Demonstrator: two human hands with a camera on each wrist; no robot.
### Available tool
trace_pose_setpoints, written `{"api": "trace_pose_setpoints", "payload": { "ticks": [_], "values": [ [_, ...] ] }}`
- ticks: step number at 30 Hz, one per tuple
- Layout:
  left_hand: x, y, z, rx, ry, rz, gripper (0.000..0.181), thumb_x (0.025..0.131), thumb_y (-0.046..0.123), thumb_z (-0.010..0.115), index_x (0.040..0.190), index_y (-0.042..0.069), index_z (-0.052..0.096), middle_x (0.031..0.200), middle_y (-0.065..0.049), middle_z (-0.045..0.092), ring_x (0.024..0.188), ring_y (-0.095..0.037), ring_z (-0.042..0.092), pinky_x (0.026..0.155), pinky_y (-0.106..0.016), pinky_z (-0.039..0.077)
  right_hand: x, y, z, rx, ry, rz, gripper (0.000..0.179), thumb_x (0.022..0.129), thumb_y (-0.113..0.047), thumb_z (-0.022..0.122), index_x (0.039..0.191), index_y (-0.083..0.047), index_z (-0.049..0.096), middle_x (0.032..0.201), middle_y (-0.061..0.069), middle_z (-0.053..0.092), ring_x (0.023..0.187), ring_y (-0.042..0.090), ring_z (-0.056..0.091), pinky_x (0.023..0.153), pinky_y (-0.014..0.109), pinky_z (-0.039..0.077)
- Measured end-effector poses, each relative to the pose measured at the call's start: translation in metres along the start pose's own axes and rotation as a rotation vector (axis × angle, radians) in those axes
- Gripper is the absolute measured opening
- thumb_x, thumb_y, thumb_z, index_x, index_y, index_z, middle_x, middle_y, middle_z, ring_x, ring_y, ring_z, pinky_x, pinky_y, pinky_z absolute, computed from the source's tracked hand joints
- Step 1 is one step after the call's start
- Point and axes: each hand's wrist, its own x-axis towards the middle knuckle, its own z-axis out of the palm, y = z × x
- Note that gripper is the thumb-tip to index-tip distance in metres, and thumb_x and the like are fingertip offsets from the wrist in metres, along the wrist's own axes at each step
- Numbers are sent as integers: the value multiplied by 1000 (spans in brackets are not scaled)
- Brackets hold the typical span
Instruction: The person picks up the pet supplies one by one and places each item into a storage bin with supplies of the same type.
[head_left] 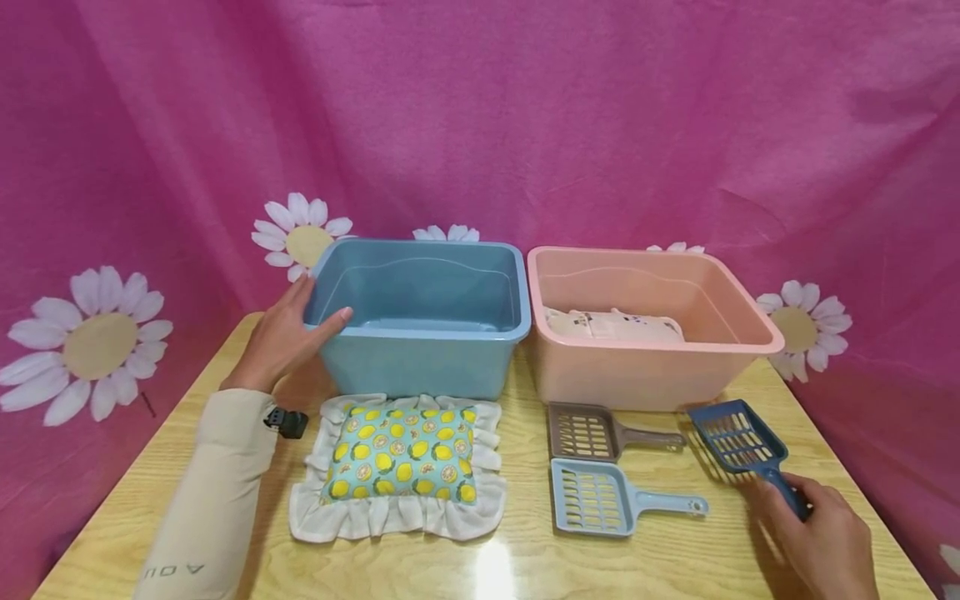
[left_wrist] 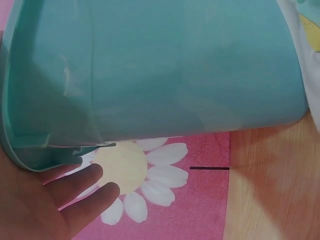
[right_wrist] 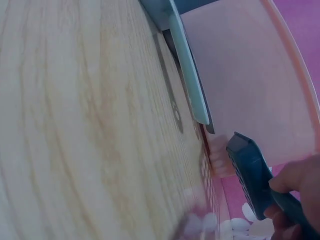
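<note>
At the near left corner of the blue plastic tub (head_left: 420, 362), my left hand (head_left: 288, 333) touches the rim, thumb over the front edge and fingers along the outer side. In the left wrist view those fingers (left_wrist: 85, 192) look fairly straight beneath the lip. My right hand (head_left: 821, 533) grips the handle of a dark blue slotted litter scoop (head_left: 742, 437), which is tilted and held just above the table at the right. A brown litter scoop (head_left: 581, 433) and a light blue litter scoop (head_left: 596, 498) lie side by side to its left, handles pointing right.
Beside the blue tub stands a pink tub (head_left: 637, 379) with a pale printed cloth item (head_left: 615, 325) inside. A lemon-print cushion with white ruffles (head_left: 405, 454) lies before the blue tub. The wooden table (head_left: 517, 467) ends at a pink flowered cloth (head_left: 480, 117).
</note>
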Motion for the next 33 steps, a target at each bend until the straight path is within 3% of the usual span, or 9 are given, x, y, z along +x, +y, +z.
{"api": "trace_pose_setpoints", "payload": {
  "ticks": [5, 12, 17, 23, 29, 33],
  "values": [
    [-2, 0, 1, -19, -9, -16, 96, 85, 69, 51, 156, 27, 1, 161, -8, 14, 136, -45, 30, 99, -71, 31, -2, 1, -4, 4, 0, 35, 49, 91, -38, 63, 111, 7, 61, 92, 26, 62, 76, 35, 60, 57, 39, 46],
    [-3, 3, 5, -42, -15, -19, 96, 85, 67, 54, 156, 27, 4, 158, -12, 20, 133, -48, 34, 94, -72, 36, -11, 0, -9, 31, 51, -16, 40, 87, -33, 70, 108, 1, 64, 84, 16, 65, 61, 13, 53, 49, 25, 40],
    [-3, 5, 3, -26, -19, -24, 96, 86, 68, 51, 156, 26, 0, 160, -11, 15, 134, -48, 31, 96, -72, 32, -17, -7, -11, 70, 30, -43, 38, 86, -36, 71, 108, -6, 64, 80, 7, 64, 59, 2, 48, 49, 20, 39],
    [-1, 2, 0, -2, -21, -19, 96, 87, 67, 50, 156, 22, 1, 161, -10, 11, 136, -48, 29, 97, -72, 32, -18, -16, -11, 90, 25, -94, 35, 87, -35, 71, 107, -7, 65, 78, 4, 61, 60, 3, 47, 50, 20, 39],
    [0, 1, 0, 3, -27, -16, 97, 87, 67, 50, 156, 21, 0, 161, -10, 8, 138, -47, 26, 98, -72, 31, -18, -18, -12, 81, 73, -249, 29, 86, -26, 73, 106, -7, 66, 76, 1, 58, 60, 1, 43, 50, 18, 36],
    [0, 1, 0, 15, -32, -7, 97, 88, 66, 50, 156, 19, 0, 161, -10, 8, 138, -46, 25, 99, -71, 31, -19, -19, -13, 50, 70, -310, 29, 85, -23, 75, 108, -6, 68, 81, 5, 65, 66, 4, 51, 54, 23, 44]
  ]
}}
